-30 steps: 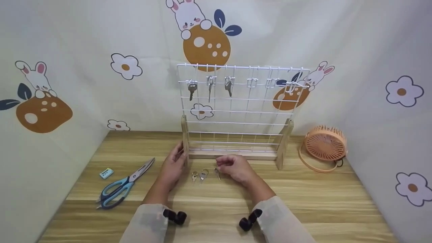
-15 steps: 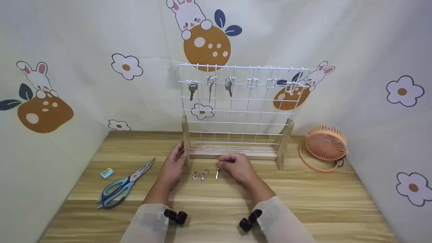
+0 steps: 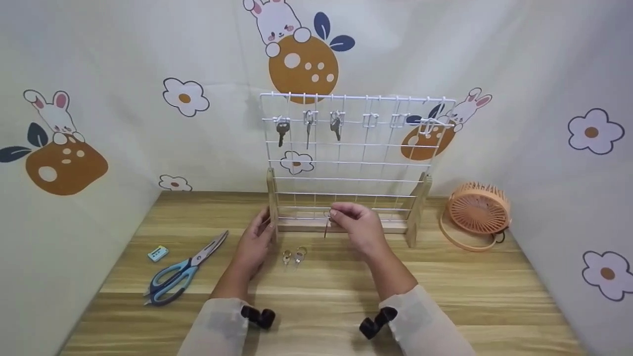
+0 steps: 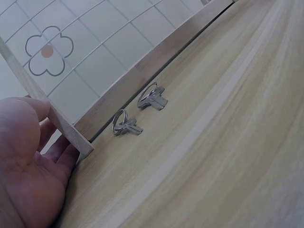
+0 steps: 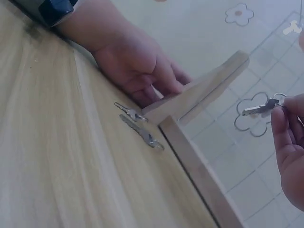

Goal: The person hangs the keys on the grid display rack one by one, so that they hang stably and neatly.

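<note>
My right hand [image 3: 363, 227] pinches a key [image 5: 259, 109] by its ring, lifted off the table in front of the lower part of the white wire rack [image 3: 351, 163]. With thumb and fingers my left hand [image 3: 254, 247] grips the rack's left wooden post [image 4: 61, 121]. Two more keys lie on the table between the hands: a left key [image 4: 129, 127] and a right key [image 4: 154, 99], each with a ring. From hooks at the rack's upper left hang a first key [image 3: 282, 132], a second key [image 3: 309, 129] and a third key [image 3: 336, 126].
Further hooks [image 3: 370, 120] on the rack's upper right bear no keys. Blue-handled scissors [image 3: 185, 269] and a small light-blue eraser-like block [image 3: 158, 253] lie on the left. An orange fan [image 3: 475, 210] stands right of the rack. Patterned cloth [image 3: 212, 143] surrounds the wooden table [image 3: 316, 306].
My right hand has picked up the rightmost key from the table and carried it up and slightly right. My left hand stays at the post.
</note>
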`<state>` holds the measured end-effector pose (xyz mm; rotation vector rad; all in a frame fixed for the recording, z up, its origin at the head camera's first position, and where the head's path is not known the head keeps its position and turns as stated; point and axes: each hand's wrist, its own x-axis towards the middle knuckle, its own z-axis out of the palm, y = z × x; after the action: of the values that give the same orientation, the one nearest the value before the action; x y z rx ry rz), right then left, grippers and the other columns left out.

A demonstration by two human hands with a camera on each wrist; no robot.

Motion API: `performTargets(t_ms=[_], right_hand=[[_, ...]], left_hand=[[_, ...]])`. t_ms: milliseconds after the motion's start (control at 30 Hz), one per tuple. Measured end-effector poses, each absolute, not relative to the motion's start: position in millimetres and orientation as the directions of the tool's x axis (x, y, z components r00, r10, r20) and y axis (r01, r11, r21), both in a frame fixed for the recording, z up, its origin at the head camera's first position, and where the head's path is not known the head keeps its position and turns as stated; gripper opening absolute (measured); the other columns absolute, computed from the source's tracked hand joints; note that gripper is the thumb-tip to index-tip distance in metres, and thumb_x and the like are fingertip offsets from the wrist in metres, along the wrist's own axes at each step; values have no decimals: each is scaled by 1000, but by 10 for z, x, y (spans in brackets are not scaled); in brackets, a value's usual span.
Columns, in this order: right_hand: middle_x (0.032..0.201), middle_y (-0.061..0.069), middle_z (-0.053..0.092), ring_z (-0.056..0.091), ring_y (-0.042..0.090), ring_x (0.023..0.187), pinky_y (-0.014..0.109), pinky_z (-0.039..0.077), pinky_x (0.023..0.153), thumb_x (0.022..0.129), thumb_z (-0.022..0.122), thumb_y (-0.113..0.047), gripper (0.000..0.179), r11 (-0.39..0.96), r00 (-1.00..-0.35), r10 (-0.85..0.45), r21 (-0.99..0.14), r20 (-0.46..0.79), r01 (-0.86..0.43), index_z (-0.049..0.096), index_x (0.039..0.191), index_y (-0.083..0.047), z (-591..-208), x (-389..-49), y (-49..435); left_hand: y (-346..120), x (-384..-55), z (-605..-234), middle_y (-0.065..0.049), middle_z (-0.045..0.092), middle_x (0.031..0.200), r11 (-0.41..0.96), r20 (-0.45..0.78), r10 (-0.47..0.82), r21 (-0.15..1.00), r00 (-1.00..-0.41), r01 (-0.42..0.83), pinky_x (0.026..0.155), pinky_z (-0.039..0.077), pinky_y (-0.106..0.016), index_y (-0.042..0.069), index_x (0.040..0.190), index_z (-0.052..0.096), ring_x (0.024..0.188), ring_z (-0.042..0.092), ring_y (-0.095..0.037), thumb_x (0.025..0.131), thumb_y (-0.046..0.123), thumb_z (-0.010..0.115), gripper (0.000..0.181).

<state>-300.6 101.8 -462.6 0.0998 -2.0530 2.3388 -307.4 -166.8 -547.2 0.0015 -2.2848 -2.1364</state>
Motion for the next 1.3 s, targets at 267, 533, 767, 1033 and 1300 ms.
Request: performTargets(t_ms=[267, 533, 767, 1033, 1300], right_hand=[[95, 5, 78, 76, 13, 82, 26, 68, 80, 98, 73, 4, 16, -219, -982, 66, -957, 179, -189, 76, 113, 8, -4029, -2982, 1192], [97, 8, 79, 77, 14, 81, 29, 68, 83, 98, 75, 0, 17, -228, -931, 163, -906, 326, -357, 77, 115, 5, -3341, -3023, 1352], [105, 13, 75, 75, 16, 82, 29, 68, 85, 97, 78, -5, 25, -258, -898, 226, -866, 378, -429, 76, 120, 6, -2969, -3089, 1380], [108, 11, 74, 76, 19, 88, 28, 67, 88, 97, 78, -5, 29, -300, -903, 273, -862, 333, -409, 74, 123, 6, -2925, -3182, 1341], [108, 10, 74, 77, 19, 90, 31, 68, 89, 98, 76, -3, 30, -273, -905, 238, -870, 352, -410, 73, 127, 6, -3057, -3249, 1324]], left_hand=[[-1677, -3065, -5467, -8, 33, 176, 63, -9, -12, 998, -1000, -9, 132, 35, -47, 25, 169, 33, 163, 33, -31, 114, 25, 53, 59], [-1687, -3055, -5464, -10, 31, 176, 41, -18, 2, 999, -1000, -18, 133, 33, -46, 20, 170, 30, 165, 28, -31, 115, 24, 51, 60], [-1693, -3048, -5463, -7, 33, 176, 48, -27, -24, 998, -999, -28, 133, 34, -46, 22, 169, 33, 165, 30, -31, 114, 24, 52, 58], [-1689, -3054, -5471, -6, 32, 177, 64, -31, -18, 997, -999, -32, 133, 33, -47, 24, 170, 32, 165, 30, -30, 115, 27, 52, 59], [-1684, -3063, -5442, -4, 33, 176, 74, -25, -3, 997, -1000, -25, 132, 35, -47, 27, 169, 32, 164, 32, -28, 114, 29, 53, 59]])
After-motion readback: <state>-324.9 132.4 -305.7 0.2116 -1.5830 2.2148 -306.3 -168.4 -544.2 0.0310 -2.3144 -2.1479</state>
